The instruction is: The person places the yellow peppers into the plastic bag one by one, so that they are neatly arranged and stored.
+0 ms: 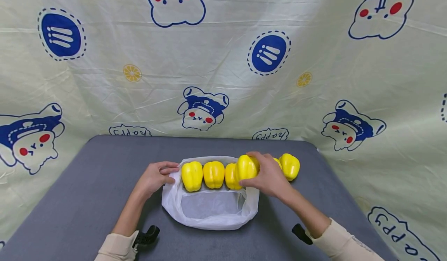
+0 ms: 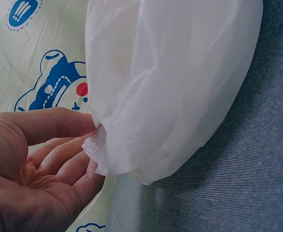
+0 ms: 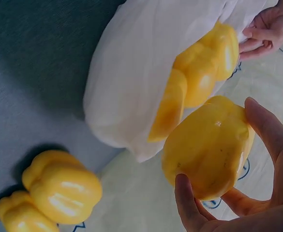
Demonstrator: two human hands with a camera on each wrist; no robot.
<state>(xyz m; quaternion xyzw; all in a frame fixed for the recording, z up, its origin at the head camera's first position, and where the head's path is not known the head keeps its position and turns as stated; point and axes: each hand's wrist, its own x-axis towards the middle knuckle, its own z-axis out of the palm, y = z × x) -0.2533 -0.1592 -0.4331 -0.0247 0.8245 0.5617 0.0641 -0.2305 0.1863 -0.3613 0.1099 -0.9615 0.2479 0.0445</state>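
A white plastic bag stands on the table with its mouth open upward. Inside, a row of yellow bell peppers lines the far side. My left hand pinches the bag's left rim, and the left wrist view shows thumb and fingers at the crumpled edge of the bag. Over the bag's right end, my right hand holds another yellow bell pepper between thumb and fingers. Two loose yellow bell peppers lie on the table to the right of the bag, one partly hidden behind my right hand in the head view.
The grey table extends around the bag on all sides. A pale printed curtain hangs behind and beside it. Black straps sit near both wrists.
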